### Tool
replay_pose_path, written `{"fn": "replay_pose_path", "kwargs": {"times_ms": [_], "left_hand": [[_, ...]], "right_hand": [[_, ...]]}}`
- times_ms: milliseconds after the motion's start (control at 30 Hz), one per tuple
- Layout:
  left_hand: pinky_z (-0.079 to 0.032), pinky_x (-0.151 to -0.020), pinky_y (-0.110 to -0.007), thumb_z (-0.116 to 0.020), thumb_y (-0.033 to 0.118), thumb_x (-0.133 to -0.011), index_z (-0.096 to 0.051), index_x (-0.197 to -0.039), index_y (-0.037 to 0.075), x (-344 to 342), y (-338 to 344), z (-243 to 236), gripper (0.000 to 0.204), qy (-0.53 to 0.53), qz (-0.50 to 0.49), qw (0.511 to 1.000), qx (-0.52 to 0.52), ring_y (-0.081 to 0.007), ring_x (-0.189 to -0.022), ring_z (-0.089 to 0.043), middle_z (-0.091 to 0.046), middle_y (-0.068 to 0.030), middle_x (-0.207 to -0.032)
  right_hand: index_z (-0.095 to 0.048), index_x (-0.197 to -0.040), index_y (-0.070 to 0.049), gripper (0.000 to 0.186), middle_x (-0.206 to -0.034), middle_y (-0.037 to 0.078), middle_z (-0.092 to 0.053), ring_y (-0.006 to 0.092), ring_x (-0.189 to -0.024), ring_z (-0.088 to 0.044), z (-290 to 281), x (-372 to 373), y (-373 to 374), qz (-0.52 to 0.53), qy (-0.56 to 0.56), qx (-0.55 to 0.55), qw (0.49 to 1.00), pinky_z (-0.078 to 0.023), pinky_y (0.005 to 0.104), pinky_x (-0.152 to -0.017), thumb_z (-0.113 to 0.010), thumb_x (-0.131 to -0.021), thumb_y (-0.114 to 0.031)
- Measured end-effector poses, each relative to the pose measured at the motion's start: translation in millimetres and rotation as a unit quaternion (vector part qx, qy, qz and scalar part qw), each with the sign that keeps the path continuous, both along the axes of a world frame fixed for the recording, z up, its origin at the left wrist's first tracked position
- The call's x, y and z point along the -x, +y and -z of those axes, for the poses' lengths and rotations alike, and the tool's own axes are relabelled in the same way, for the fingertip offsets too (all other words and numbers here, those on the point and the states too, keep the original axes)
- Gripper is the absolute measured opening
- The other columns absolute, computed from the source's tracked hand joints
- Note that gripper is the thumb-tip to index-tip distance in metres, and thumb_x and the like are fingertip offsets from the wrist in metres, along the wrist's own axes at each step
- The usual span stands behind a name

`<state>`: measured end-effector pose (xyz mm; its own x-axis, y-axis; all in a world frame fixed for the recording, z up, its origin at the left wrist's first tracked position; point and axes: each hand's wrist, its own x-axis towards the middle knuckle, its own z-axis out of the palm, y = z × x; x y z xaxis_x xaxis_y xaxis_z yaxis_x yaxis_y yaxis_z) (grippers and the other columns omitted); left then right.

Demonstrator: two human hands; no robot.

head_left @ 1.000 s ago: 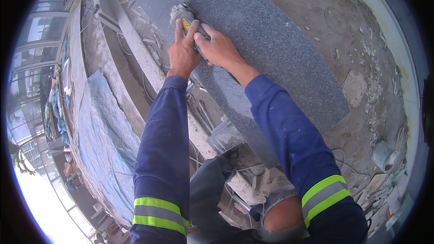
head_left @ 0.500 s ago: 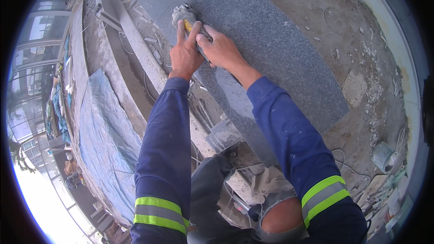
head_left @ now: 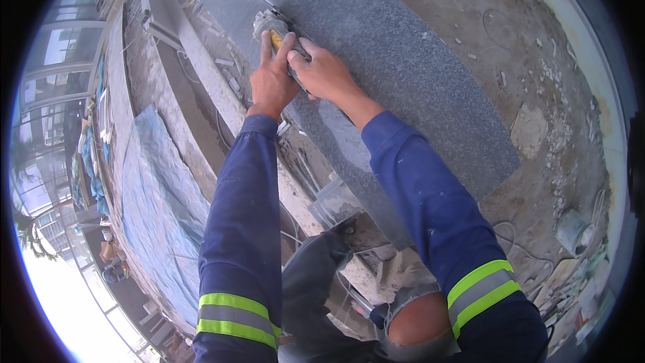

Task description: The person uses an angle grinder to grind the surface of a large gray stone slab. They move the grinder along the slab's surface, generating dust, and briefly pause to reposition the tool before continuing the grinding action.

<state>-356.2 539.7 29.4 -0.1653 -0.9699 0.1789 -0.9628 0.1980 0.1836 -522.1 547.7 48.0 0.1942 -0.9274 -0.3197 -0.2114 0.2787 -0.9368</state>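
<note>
A dusty angle grinder [head_left: 270, 25] with a yellow patch on its body rests at the grey stone slab [head_left: 403, 74]. Its thin disc [head_left: 274, 9] stands on edge at the slab's surface, and pale dust sprays from it toward the far left. My left hand [head_left: 272, 84] is wrapped around the grinder near its head, two fingers stretched along it. Behind it my right hand [head_left: 324, 75] grips the rear of the body, thumb forward. The hands cover most of the tool's body.
A blue tarp [head_left: 161, 195] covers ground at the left. A translucent container [head_left: 334, 203] stands under the slab's near edge. On the right lie a bucket [head_left: 574, 232], cables and stone chips [head_left: 557, 134]. My bent knee [head_left: 420, 323] is close below the slab.
The grinder and both hands have shifted slightly toward the far left along the slab. The dust plume off the disc has grown more visible.
</note>
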Motion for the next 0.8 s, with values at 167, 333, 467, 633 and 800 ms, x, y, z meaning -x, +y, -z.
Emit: {"fn": "replay_pose_path", "kwargs": {"times_ms": [167, 333, 467, 633, 800], "left_hand": [[-0.067, -0.090, -0.049, -0.090, 0.030, -0.082, -0.056, -0.159, 0.036, -7, -15, -5, 0.084, -0.018, -0.008, 1.000, -0.025, -0.0451, -0.117, -0.077, -0.038, -0.0277, -0.176], [-0.067, -0.088, -0.052, -0.092, 0.024, -0.078, -0.054, -0.159, 0.039, -2, -5, -10, 0.091, -0.006, 0.006, 1.000, -0.007, -0.0485, -0.114, -0.078, -0.035, -0.0309, -0.176], [-0.067, -0.089, -0.051, -0.091, 0.028, -0.079, -0.056, -0.159, 0.038, 2, 9, -8, 0.088, 0.006, -0.004, 1.000, -0.010, -0.0471, -0.118, -0.077, -0.037, -0.0285, -0.176], [-0.067, -0.086, -0.052, -0.091, 0.023, -0.078, -0.053, -0.159, 0.040, -3, 7, -6, 0.091, -0.005, 0.006, 1.000, -0.009, -0.0485, -0.113, -0.078, -0.036, -0.0308, -0.175], [-0.067, -0.087, -0.053, -0.091, 0.024, -0.077, -0.052, -0.160, 0.040, -4, 3, -13, 0.093, -0.032, -0.007, 0.998, -0.045, -0.0467, -0.113, -0.078, -0.035, -0.0285, -0.177]], "right_hand": [[-0.045, -0.167, 0.001, 0.071, -0.134, 0.031, -0.074, 0.0407, -0.104, -0.082, -7, -7, -13, -0.014, -0.003, -0.033, 0.999, -0.062, 0.0445, -0.101, -0.052, -0.110, -0.041], [-0.043, -0.169, 0.001, 0.072, -0.136, 0.031, -0.073, 0.0343, -0.082, -0.082, -13, -2, -4, -0.002, -0.021, -0.011, 1.000, -0.065, 0.0413, -0.081, -0.054, -0.111, -0.040], [-0.041, -0.171, 0.001, 0.074, -0.139, 0.031, -0.072, 0.0316, -0.078, -0.081, -14, 7, 8, -0.021, -0.010, -0.024, 0.999, -0.067, 0.0404, -0.073, -0.054, -0.111, -0.041], [-0.041, -0.171, -0.001, 0.074, -0.139, 0.030, -0.072, 0.0309, -0.079, -0.081, -17, 5, 7, -0.037, -0.003, -0.025, 0.999, -0.067, 0.0399, -0.072, -0.054, -0.111, -0.041], [-0.042, -0.170, -0.001, 0.073, -0.134, 0.029, -0.073, 0.0320, -0.082, -0.081, -26, 4, 7, -0.021, -0.019, -0.036, 0.999, -0.066, 0.0405, -0.075, -0.053, -0.111, -0.041]]}}
